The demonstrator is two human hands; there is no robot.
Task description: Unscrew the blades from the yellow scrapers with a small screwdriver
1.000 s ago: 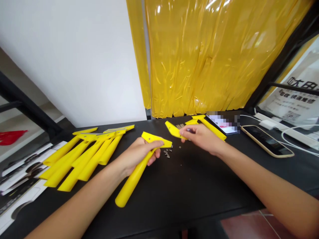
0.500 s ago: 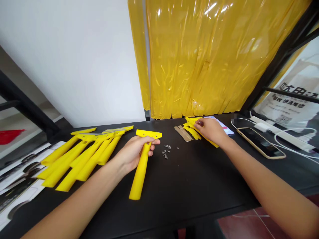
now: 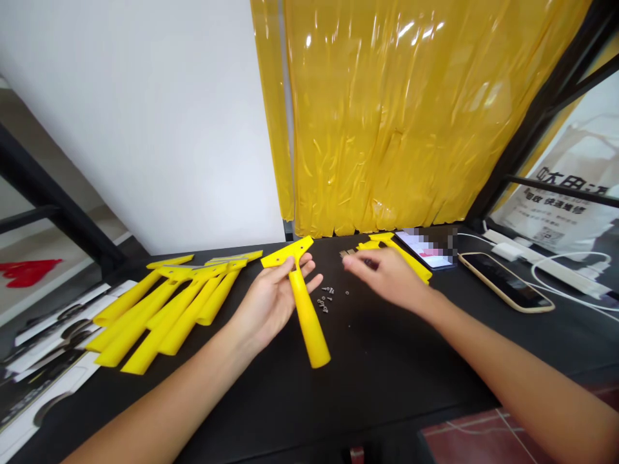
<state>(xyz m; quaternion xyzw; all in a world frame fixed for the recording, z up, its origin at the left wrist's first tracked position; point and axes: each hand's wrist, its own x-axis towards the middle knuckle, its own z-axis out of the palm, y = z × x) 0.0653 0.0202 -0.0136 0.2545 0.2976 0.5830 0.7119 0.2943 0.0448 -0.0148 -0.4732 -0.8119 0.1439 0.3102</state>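
Observation:
My left hand (image 3: 278,299) is closed around a yellow plastic scraper handle (image 3: 309,322), its T-shaped head with screw holes at the top and its wide end pointing toward me. My right hand (image 3: 394,277) hovers low at the thin metal blades (image 3: 347,253), fingers curled together; the hand covers most of the blades and whatever its fingertips grip. Small screws and nuts (image 3: 325,303) lie loose between the hands. Just behind the right hand rests another yellow scraper handle (image 3: 414,263), partly hidden.
Several yellow scrapers (image 3: 178,299) lie fanned out on the left of the black table (image 3: 382,380). Printed cards (image 3: 62,361) are at the left edge. A lit phone (image 3: 420,248), a dark phone (image 3: 505,280) and a white power strip (image 3: 556,261) with cables sit at the right.
My right hand has moved left from the yellow pieces to the metal blades. The handle in my left hand has turned, its wide end swinging to the right.

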